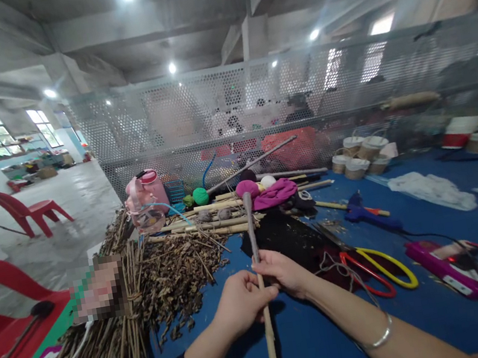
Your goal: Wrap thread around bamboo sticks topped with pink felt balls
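Observation:
A thin wooden stick points away from me, its far part wrapped in something grey that looks like yarn. My left hand is closed round the bare wood near the middle. Just beyond it, my right hand pinches the stick where the grey wrapping ends, and the two hands touch. A silver bangle circles my right wrist. Loose grey yarn lies beside my right forearm, near scissors with red and yellow handles. Dark cloth lies behind the right hand.
Bundled dried stems and crumbled dry leaves cover the left side. Sticks, yarn balls and a pink jug stand behind. A blue glue gun, a purple-and-white device and cables lie right. Perforated metal mesh borders the blue table.

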### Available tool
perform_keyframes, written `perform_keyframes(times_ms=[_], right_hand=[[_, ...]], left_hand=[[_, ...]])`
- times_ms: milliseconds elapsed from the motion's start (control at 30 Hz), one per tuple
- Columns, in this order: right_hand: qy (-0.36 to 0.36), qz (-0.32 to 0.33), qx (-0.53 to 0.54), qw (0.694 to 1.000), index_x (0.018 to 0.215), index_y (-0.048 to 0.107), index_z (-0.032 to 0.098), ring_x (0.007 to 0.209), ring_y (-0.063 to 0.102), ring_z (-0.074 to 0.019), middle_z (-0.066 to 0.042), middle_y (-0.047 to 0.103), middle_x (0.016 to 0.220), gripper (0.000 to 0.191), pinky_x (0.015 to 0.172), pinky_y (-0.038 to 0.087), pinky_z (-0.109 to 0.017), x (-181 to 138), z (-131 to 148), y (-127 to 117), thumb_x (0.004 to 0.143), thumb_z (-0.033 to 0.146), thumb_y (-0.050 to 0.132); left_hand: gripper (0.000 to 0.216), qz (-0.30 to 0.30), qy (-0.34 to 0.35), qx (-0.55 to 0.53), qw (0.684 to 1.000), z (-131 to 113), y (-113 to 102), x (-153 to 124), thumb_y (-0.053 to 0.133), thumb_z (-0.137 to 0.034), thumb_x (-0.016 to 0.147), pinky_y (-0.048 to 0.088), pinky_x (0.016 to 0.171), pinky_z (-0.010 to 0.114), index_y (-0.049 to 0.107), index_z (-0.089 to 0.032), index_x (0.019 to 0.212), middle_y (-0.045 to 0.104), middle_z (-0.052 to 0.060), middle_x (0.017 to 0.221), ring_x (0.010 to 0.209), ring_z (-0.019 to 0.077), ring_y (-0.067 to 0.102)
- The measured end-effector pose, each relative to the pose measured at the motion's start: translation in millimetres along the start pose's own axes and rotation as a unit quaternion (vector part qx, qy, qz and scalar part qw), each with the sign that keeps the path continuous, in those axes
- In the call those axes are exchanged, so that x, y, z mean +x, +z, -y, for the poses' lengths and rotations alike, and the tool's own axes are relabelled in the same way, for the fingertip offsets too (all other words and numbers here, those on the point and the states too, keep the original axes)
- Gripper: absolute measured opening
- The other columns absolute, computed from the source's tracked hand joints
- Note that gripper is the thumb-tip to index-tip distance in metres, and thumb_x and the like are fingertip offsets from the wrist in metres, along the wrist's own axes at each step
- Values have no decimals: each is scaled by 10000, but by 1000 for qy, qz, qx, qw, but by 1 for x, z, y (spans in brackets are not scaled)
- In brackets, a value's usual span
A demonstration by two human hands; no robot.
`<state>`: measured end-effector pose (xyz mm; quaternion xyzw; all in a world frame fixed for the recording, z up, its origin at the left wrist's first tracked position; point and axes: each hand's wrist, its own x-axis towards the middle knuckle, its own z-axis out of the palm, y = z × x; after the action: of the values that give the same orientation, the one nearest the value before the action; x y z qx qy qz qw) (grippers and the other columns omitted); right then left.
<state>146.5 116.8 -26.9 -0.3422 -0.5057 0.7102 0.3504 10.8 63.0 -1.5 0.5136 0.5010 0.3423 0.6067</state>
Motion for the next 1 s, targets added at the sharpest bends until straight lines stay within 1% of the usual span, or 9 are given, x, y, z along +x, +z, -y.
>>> perform_keyframes(times_ms=[167, 267, 367, 500, 633, 767, 867, 933, 1000], right_hand=[[39, 18, 51, 998, 801, 427, 178, 337, 240, -7, 105, 369, 479, 344, 321, 73, -161, -7, 13, -1, 675, 377, 677], [44, 23, 72, 996, 816, 432, 175, 356, 289, -12, 94, 397, 483, 355, 327, 73, -149, -11, 18, 0, 660, 361, 690], [29, 3, 48, 998, 777, 421, 175, 337, 252, -8, 98, 398, 475, 336, 311, 81, -156, -9, 14, 1, 661, 342, 688], [13, -12, 16, 1000, 744, 419, 176, 308, 165, -3, 121, 333, 434, 315, 295, 73, -173, -4, 8, 0, 669, 334, 681], [27, 24, 71, 997, 789, 420, 180, 335, 148, -3, 125, 308, 447, 323, 315, 56, -160, -7, 15, -1, 676, 334, 681], [29, 33, 62, 997, 794, 431, 174, 337, 265, -9, 89, 419, 482, 306, 319, 75, -161, -10, 17, 0, 685, 337, 667], [18, 7, 24, 1000, 754, 433, 169, 320, 258, -6, 87, 438, 485, 298, 307, 89, -168, -6, 9, 2, 675, 328, 672], [12, -4, 11, 1000, 735, 431, 169, 304, 212, -1, 105, 399, 464, 305, 301, 90, -173, -2, 4, 3, 663, 329, 680], [8, -9, 8, 1000, 726, 425, 171, 301, 196, -1, 113, 371, 454, 314, 298, 86, -176, -1, 3, 4, 664, 342, 680]], left_hand=[[363, 94, -28, -109, 989, -10, -1, -5, 657, -415, 647, 434, 472, 197, 558, -111, 820, 619, 49, 682, 529, 107, 585], [323, 136, -53, -162, 976, -14, -1, -7, 602, -382, 695, 444, 487, 192, 546, -114, 868, 644, 89, 772, 574, 114, 610], [331, 103, -53, -98, 988, -7, -2, -4, 587, -422, 699, 414, 405, 190, 515, -134, 846, 620, 40, 654, 468, 109, 568], [375, 26, 9, 7, 1000, 2, -4, 3, 675, -454, 612, 365, 351, 183, 473, -151, 701, 491, -50, 429, 334, 73, 444], [372, 78, -12, -67, 995, -6, -4, -1, 669, -440, 628, 411, 414, 183, 520, -123, 754, 595, 16, 588, 423, 75, 517], [340, 134, -65, -123, 981, -16, -2, -7, 621, -406, 671, 409, 433, 177, 538, -123, 840, 626, 53, 690, 511, 102, 581], [325, 77, -66, -58, 993, -12, -1, -6, 624, -407, 658, 398, 403, 196, 504, -140, 800, 581, 7, 601, 458, 107, 548], [339, 11, -31, 8, 999, -8, -1, -4, 669, -405, 611, 377, 377, 199, 474, -153, 726, 500, -50, 497, 389, 88, 480], [352, -22, 7, 45, 999, -5, -3, -2, 698, -400, 581, 347, 360, 189, 456, -158, 663, 446, -72, 433, 352, 72, 428]])
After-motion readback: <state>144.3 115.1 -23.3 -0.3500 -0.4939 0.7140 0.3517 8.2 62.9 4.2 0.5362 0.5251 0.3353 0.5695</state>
